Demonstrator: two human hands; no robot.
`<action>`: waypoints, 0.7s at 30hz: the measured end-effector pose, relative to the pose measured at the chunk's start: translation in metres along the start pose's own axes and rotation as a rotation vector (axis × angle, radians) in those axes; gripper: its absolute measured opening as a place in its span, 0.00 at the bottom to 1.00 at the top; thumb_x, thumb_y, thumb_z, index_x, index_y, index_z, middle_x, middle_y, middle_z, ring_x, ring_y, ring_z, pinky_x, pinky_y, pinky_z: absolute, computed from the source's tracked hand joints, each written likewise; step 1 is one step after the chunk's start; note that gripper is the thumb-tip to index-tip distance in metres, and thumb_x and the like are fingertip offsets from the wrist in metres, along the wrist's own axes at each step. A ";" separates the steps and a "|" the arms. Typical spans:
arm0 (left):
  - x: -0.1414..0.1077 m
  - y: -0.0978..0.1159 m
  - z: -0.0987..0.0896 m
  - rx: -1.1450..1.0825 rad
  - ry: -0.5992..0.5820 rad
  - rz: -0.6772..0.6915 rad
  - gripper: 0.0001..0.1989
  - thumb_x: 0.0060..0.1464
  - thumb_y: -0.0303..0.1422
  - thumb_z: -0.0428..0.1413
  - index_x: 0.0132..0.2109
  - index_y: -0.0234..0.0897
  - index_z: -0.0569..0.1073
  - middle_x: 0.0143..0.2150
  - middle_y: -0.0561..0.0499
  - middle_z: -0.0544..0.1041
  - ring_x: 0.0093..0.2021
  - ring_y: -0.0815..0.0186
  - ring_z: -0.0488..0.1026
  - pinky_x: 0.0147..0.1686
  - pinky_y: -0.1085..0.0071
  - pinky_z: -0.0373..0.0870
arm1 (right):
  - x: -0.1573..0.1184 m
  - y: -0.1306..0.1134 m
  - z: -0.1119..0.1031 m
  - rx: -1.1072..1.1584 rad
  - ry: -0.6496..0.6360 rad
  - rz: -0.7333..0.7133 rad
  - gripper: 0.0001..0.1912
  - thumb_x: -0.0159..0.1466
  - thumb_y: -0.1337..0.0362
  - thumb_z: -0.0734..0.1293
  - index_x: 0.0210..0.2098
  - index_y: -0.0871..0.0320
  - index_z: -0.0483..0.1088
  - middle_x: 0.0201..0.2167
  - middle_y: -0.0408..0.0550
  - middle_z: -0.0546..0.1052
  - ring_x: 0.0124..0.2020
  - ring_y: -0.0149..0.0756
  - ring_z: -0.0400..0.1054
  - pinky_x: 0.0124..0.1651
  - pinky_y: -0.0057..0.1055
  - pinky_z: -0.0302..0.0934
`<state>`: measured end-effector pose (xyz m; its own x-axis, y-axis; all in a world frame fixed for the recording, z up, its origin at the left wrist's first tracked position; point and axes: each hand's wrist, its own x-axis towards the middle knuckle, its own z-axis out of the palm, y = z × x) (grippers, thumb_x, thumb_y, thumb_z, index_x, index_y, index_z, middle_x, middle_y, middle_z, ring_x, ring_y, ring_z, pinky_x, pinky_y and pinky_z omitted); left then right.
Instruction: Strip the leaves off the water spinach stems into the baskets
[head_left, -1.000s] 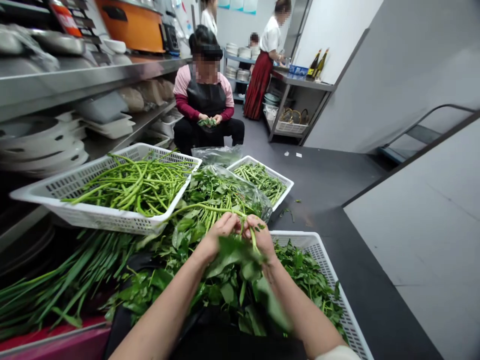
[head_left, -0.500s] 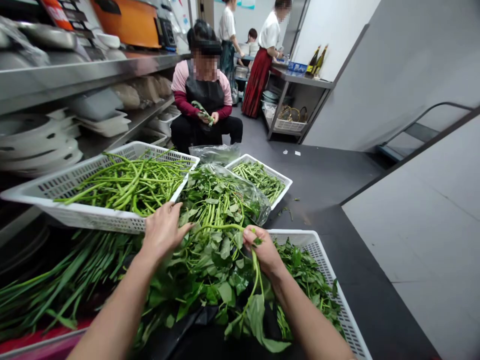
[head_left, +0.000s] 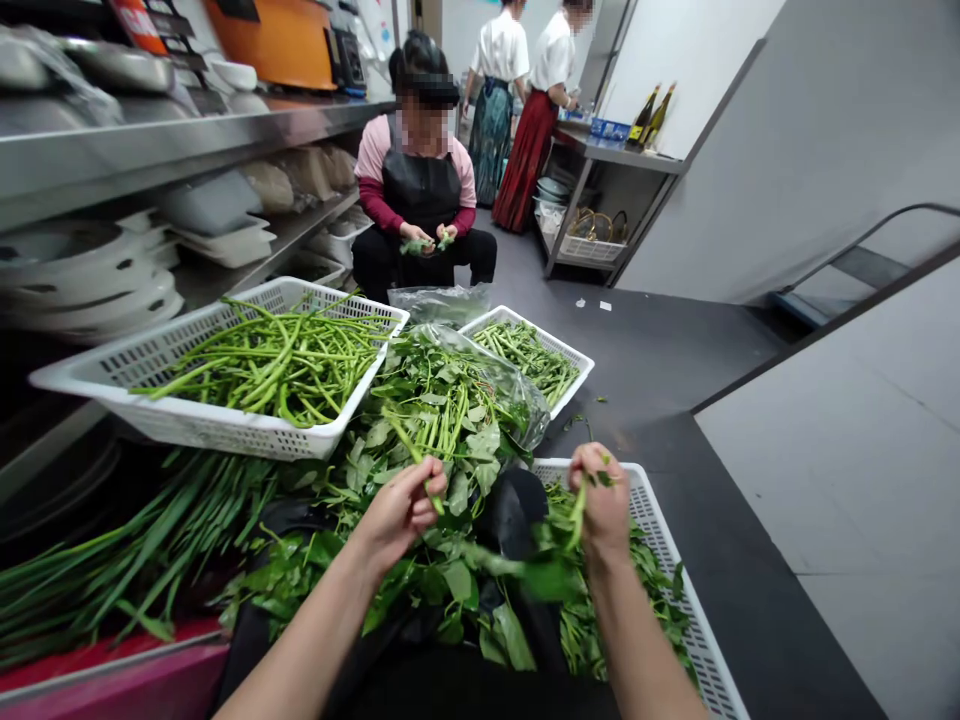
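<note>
Between the fingers of my left hand (head_left: 405, 508) is a short green stem (head_left: 405, 438), pinched above the leafy pile. My right hand (head_left: 604, 500) is closed around a leafy sprig (head_left: 551, 578), whose leaves hang down and blur; it is over the near edge of a white basket (head_left: 694, 612) of loose leaves. In front of me lies a heap of leafy greens (head_left: 442, 400), partly inside a clear plastic bag (head_left: 529, 405). Beyond my left hand, bare green stems (head_left: 292, 365) fill a large white basket (head_left: 217, 430).
Long thin green leaves (head_left: 142, 535) lie at left above a pink bin (head_left: 135, 685). A smaller white basket (head_left: 576, 375) of cut stems stands farther off. A seated co-worker (head_left: 421, 180) handles greens. Steel shelves (head_left: 187, 140) with dishes line the left; two people stand behind.
My hands have come apart, the right moving to the right with the sprig. My left hand moved right and now pinches a separate stem piece. The co-worker's hands have separated slightly.
</note>
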<state>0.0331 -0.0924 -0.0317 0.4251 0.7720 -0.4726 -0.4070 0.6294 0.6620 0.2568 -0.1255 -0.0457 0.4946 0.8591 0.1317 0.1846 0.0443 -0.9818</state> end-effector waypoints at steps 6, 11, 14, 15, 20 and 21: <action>-0.018 -0.003 -0.014 0.623 -0.192 -0.011 0.14 0.48 0.43 0.56 0.29 0.35 0.67 0.23 0.54 0.68 0.19 0.75 0.54 0.19 0.78 0.48 | 0.010 0.035 -0.064 -0.778 -0.407 0.115 0.06 0.50 0.64 0.67 0.28 0.59 0.70 0.31 0.53 0.74 0.37 0.43 0.66 0.42 0.36 0.56; -0.016 -0.011 -0.015 1.218 0.010 0.105 0.11 0.51 0.37 0.49 0.26 0.36 0.69 0.24 0.49 0.73 0.25 0.65 0.66 0.26 0.72 0.56 | -0.039 0.022 0.032 -0.111 -0.919 0.208 0.17 0.61 0.54 0.59 0.30 0.60 0.72 0.30 0.48 0.75 0.36 0.37 0.68 0.40 0.33 0.60; -0.023 -0.010 -0.025 1.528 0.128 0.128 0.10 0.51 0.34 0.48 0.26 0.37 0.70 0.28 0.45 0.77 0.30 0.59 0.72 0.29 0.71 0.57 | -0.063 0.015 0.099 0.095 -0.876 0.362 0.15 0.55 0.54 0.66 0.26 0.60 0.70 0.24 0.42 0.71 0.28 0.31 0.64 0.33 0.27 0.58; -0.026 -0.010 -0.029 1.592 0.150 0.115 0.09 0.51 0.33 0.48 0.27 0.37 0.70 0.30 0.44 0.78 0.32 0.58 0.73 0.29 0.71 0.57 | -0.068 0.013 0.115 0.161 -0.838 0.422 0.14 0.54 0.54 0.67 0.25 0.61 0.69 0.23 0.41 0.70 0.26 0.29 0.62 0.31 0.26 0.57; -0.044 -0.016 -0.036 1.613 0.211 0.142 0.12 0.56 0.31 0.43 0.31 0.38 0.71 0.37 0.42 0.79 0.36 0.58 0.75 0.33 0.70 0.59 | -0.075 0.007 0.153 0.455 -0.630 0.736 0.16 0.57 0.58 0.67 0.20 0.60 0.63 0.16 0.38 0.64 0.20 0.26 0.59 0.27 0.24 0.55; -0.045 -0.018 -0.036 1.610 0.236 0.152 0.13 0.57 0.31 0.42 0.31 0.39 0.70 0.37 0.42 0.78 0.35 0.58 0.74 0.32 0.70 0.59 | -0.070 0.006 0.157 0.506 -0.588 0.832 0.16 0.59 0.59 0.65 0.20 0.60 0.61 0.14 0.37 0.63 0.19 0.25 0.58 0.26 0.23 0.55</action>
<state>-0.0078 -0.1356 -0.0429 0.2744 0.9056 -0.3233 0.8481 -0.0695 0.5252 0.0897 -0.1053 -0.0828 -0.1962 0.8181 -0.5406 -0.4451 -0.5656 -0.6943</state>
